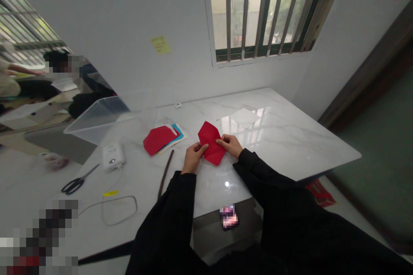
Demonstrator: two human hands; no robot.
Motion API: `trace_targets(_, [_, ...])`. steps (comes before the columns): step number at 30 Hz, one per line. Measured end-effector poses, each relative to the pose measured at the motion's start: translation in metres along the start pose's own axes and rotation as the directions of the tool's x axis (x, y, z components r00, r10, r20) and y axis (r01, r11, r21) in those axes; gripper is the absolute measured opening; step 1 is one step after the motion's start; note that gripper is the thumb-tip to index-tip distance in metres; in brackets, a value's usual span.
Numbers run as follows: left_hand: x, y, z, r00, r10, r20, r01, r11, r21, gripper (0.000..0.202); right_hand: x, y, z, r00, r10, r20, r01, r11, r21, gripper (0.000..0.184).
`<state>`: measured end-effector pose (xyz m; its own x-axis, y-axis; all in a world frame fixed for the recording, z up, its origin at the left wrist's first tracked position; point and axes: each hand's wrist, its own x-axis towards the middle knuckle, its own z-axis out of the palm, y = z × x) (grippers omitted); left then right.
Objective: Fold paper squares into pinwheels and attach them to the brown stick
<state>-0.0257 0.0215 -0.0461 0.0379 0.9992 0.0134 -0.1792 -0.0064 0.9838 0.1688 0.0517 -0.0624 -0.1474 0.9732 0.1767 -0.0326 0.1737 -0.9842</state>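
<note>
A folded red paper (210,142) lies on the white marble table (284,137) in front of me. My left hand (192,157) pinches its lower left edge with curled fingers. My right hand (229,144) grips its right side, thumb on top. Both arms wear black sleeves. A stack of coloured sheets (161,138), red on top with blue and white beneath, rests to the left of the hands.
A thin dark stick (165,173) lies near my left arm. Further left are a small white device (112,156) with a cable, black scissors (77,183) and a clear plastic bin (97,118). A white paper (245,117) lies behind. Another person sits at the far left.
</note>
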Motion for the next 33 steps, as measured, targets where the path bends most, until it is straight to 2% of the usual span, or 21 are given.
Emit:
trace_targets(8, [-0.0015, 0.0025, 0.0011, 1.0, -0.003, 0.006, 0.003, 1.0, 0.006, 0.055, -0.001, -0.0017, -0.0007, 1.0, -0.011, 0.007, 0.012, 1.0, -0.011, 0.049])
trace_targets(23, [-0.0029, 0.0049, 0.0034, 1.0, 0.014, 0.028, -0.014, 0.999, 0.032, 0.069, -0.0009, -0.0018, -0.001, 0.999, -0.026, 0.021, 0.026, 1.0, 0.0, 0.047])
trace_targets(33, [-0.0018, 0.0024, 0.0022, 0.999, 0.026, 0.039, -0.027, 0.999, 0.047, 0.069, -0.002, -0.0029, -0.0004, 0.999, -0.018, 0.042, 0.018, 1.0, 0.009, 0.045])
